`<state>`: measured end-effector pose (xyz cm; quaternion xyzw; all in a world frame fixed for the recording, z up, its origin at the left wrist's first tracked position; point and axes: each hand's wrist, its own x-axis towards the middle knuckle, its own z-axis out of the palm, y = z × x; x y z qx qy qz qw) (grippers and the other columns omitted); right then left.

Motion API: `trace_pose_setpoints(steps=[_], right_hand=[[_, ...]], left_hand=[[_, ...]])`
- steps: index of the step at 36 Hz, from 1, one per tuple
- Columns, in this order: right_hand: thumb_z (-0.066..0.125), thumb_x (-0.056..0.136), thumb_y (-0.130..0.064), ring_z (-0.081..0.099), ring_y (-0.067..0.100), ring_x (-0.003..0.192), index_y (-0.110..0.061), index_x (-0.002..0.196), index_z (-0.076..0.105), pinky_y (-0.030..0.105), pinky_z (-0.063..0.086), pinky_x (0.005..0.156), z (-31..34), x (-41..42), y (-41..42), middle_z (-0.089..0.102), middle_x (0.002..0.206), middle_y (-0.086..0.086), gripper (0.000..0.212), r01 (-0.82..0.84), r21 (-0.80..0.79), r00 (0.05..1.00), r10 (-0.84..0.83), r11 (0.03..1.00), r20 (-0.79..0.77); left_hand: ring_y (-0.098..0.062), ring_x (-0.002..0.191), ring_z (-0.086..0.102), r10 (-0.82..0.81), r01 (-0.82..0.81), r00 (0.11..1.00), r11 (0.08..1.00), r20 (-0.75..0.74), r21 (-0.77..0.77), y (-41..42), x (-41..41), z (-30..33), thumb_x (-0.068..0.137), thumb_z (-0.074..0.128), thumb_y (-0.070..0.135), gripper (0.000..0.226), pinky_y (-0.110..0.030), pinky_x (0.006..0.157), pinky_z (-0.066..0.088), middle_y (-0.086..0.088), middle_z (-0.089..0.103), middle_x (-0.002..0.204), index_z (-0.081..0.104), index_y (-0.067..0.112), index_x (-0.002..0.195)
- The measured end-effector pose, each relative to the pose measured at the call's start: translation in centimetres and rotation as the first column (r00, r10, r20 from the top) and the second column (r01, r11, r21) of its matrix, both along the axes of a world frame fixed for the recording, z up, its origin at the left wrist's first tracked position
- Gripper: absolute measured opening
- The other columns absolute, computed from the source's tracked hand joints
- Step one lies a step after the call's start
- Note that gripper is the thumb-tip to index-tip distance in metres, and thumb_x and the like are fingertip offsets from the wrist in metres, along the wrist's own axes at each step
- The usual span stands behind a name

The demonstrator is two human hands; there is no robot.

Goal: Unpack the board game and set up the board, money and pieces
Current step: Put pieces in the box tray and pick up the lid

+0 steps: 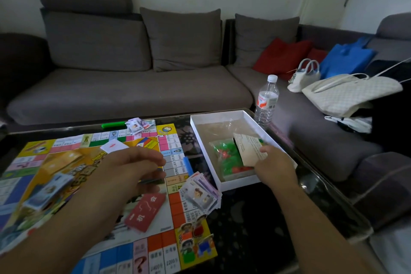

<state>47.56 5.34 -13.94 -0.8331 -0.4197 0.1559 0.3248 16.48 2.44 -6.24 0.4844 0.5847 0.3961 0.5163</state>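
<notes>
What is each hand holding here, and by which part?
Right hand pinches the printed paper sheet by its near right edge, over the box. Left hand: blurred, cannot tell.

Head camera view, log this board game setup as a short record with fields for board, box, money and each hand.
board: colourful paper game board unfolded flat on the dark glass coffee table
box: white cardboard box tray beside the board's right edge, holding a clear bag of green and red plastic pieces
money: fanned pile of paper play notes at the board's right edge; another pile at the far edge
cards: red card deck on the board
left hand: hovering over the board, blurred
right hand: in the box, pinching a beige printed paper sheet
</notes>
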Motion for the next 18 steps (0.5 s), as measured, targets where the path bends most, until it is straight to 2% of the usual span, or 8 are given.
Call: trace_pose_setpoints(steps=[4,6,7,9,10,13,15,18], right_hand=[[0.067,0.086,-0.007,0.064,0.021,0.106,-0.023,0.130,0.070,0.021,0.044,0.073,0.5,-0.5,0.0,0.069,0.129,0.002,0.048,0.005,0.094,1.000,-0.007,0.996,0.020],[0.064,0.089,-0.006,0.063,0.015,0.093,-0.024,0.121,0.072,0.012,0.042,0.058,1.4,-1.2,-0.1,0.069,0.117,-0.001,0.038,-0.016,0.166,0.999,0.011,0.986,0.031],[0.062,0.091,-0.005,0.065,0.014,0.089,-0.025,0.116,0.072,0.014,0.045,0.055,1.9,-1.8,-0.2,0.068,0.109,-0.003,0.033,-0.033,0.194,0.999,0.025,0.980,0.041],[0.058,0.092,-0.006,0.069,0.014,0.082,-0.028,0.104,0.071,0.029,0.058,0.061,2.8,-3.2,-0.5,0.068,0.092,-0.007,0.028,-0.074,0.222,0.997,0.066,0.972,0.042],[0.057,0.092,-0.006,0.069,0.014,0.078,-0.028,0.100,0.070,0.032,0.059,0.063,3.3,-4.0,-0.7,0.068,0.087,-0.008,0.027,-0.107,0.223,0.994,0.104,0.969,0.025],[0.061,0.092,-0.010,0.063,0.010,0.070,-0.027,0.087,0.071,0.027,0.049,0.060,4.0,-7.0,-1.6,0.064,0.074,-0.008,0.020,-0.270,0.214,0.963,0.267,0.939,0.045],[0.063,0.091,-0.007,0.060,0.007,0.063,-0.028,0.083,0.071,0.025,0.049,0.060,4.5,-8.7,-2.4,0.059,0.063,-0.008,0.023,-0.369,0.230,0.929,0.359,0.900,0.088],[0.063,0.092,-0.005,0.061,0.001,0.060,-0.030,0.082,0.071,0.013,0.041,0.049,5.5,-11.0,-3.7,0.061,0.057,-0.009,0.028,-0.481,0.204,0.877,0.467,0.853,0.113]], left_hand=[[-0.020,0.082,0.079,0.008,-0.008,1.000,1.000,-0.012,0.006,0.0,-0.6,0.0,0.100,0.063,0.006,0.020,-0.033,0.066,0.060,-0.001,0.080,0.091,0.080,0.013,0.092],[-0.020,0.081,0.078,0.003,-0.003,0.999,1.000,-0.037,0.009,0.1,-1.0,-0.3,0.100,0.062,0.006,0.018,-0.034,0.068,0.060,-0.002,0.080,0.089,0.078,0.011,0.094],[-0.021,0.082,0.078,0.000,0.001,0.999,1.000,-0.052,0.015,0.2,-1.1,-0.5,0.100,0.062,0.005,0.018,-0.035,0.070,0.061,-0.002,0.080,0.089,0.078,0.011,0.094],[-0.022,0.084,0.077,-0.004,0.008,0.995,0.999,-0.099,0.038,0.3,-1.5,-1.0,0.100,0.062,0.005,0.018,-0.037,0.075,0.061,0.000,0.080,0.087,0.077,0.013,0.094],[-0.021,0.084,0.076,-0.002,0.009,0.992,0.999,-0.124,0.052,0.4,-1.6,-1.2,0.100,0.063,0.005,0.018,-0.037,0.076,0.061,0.001,0.080,0.086,0.077,0.014,0.094],[-0.018,0.082,0.075,0.005,0.010,0.987,0.996,-0.160,0.089,0.4,-2.4,-1.8,0.099,0.064,0.006,0.017,-0.036,0.074,0.058,0.004,0.079,0.082,0.077,0.017,0.094],[-0.018,0.084,0.074,0.027,-0.004,0.980,0.993,-0.195,0.118,0.6,-2.8,-1.9,0.098,0.066,0.010,0.014,-0.038,0.076,0.059,0.003,0.078,0.082,0.075,0.020,0.094],[-0.015,0.085,0.071,0.076,-0.043,0.972,0.988,-0.223,0.148,1.2,-4.1,-2.0,0.097,0.069,0.013,0.011,-0.030,0.067,0.053,0.002,0.076,0.088,0.074,0.022,0.094]])
